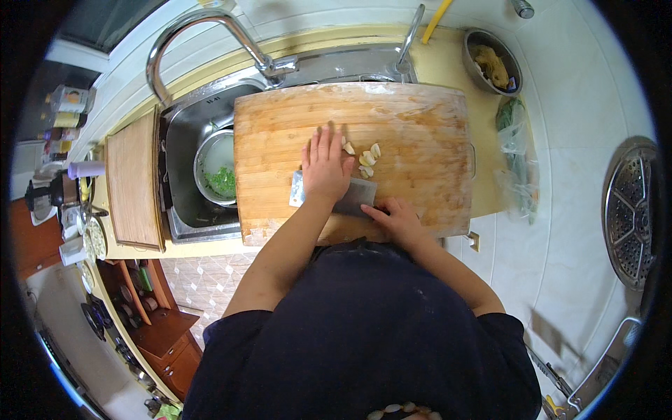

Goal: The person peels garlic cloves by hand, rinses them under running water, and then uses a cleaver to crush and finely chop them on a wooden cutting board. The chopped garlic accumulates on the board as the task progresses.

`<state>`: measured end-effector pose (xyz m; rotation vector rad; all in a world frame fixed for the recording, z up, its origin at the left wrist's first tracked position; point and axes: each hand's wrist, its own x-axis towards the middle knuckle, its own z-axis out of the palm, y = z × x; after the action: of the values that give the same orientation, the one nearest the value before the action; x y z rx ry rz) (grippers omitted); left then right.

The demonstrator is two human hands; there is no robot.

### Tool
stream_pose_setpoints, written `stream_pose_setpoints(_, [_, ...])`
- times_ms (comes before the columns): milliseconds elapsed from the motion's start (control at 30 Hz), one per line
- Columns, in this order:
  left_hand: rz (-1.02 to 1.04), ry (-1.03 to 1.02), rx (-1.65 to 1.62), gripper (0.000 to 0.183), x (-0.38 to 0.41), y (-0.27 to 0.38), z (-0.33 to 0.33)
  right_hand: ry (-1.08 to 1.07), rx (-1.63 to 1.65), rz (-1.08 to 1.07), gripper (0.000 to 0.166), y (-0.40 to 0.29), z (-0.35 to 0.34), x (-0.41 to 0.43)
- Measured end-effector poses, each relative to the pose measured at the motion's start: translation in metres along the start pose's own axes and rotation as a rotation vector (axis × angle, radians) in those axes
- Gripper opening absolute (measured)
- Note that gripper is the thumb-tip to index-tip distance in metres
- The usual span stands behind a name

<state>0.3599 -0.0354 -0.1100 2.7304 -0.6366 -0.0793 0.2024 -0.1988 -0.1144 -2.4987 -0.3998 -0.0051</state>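
Note:
A wide Chinese cleaver [356, 197] lies flat on a thick wooden cutting board [420, 152], its blade reaching left beneath my left arm. My right hand [400, 220] grips it at the right end, hiding the handle. My left hand [326, 170] is spread palm down over the blade, fingers stretched forward past it. Whether anything lies under the blade is hidden. Beyond the cleaver, several peeled garlic cloves [369, 159] sit loosely grouped on the board. Another clove [348, 148] is right beside my left fingers.
The board partly covers a steel sink [181, 157] containing a metal bowl [198, 173] of liquid and chopped greens. A chrome faucet [197, 16] arches above. A second board [134, 178] stands left. At right are a metal bowl [467, 58] with yellowish contents and bagged green vegetables [517, 142].

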Motion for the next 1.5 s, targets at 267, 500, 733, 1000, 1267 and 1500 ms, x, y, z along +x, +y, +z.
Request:
stream_pose_setpoints(267, [0.007,-0.072,0.038,0.059,0.000,-0.002,0.001,-0.179,0.071,0.040,0.055,0.003,-0.019,0.009])
stream_pose_setpoints(500, [-0.056,-0.132,0.052,0.058,0.005,0.000,0.002,-0.299,0.184,0.076,0.055,0.011,-0.023,0.017])
stream_pose_setpoints(733, [-0.025,-0.129,0.069,0.060,0.010,-0.001,0.004,-0.252,0.111,0.117,0.050,-0.004,-0.025,0.019])
stream_pose_setpoints(1000, [-0.082,-0.050,0.023,0.061,0.004,-0.002,0.006,-0.042,0.003,-0.013,0.050,0.005,-0.018,0.023])
stream_pose_setpoints(1267, [0.001,0.053,-0.092,0.057,0.025,-0.004,0.015,-0.028,-0.042,0.145,0.041,0.000,-0.010,0.026])
stream_pose_setpoints(1500, [0.057,0.102,-0.630,0.024,0.068,-0.062,-0.010,-0.188,0.324,0.522,0.037,-0.019,-0.046,0.031])
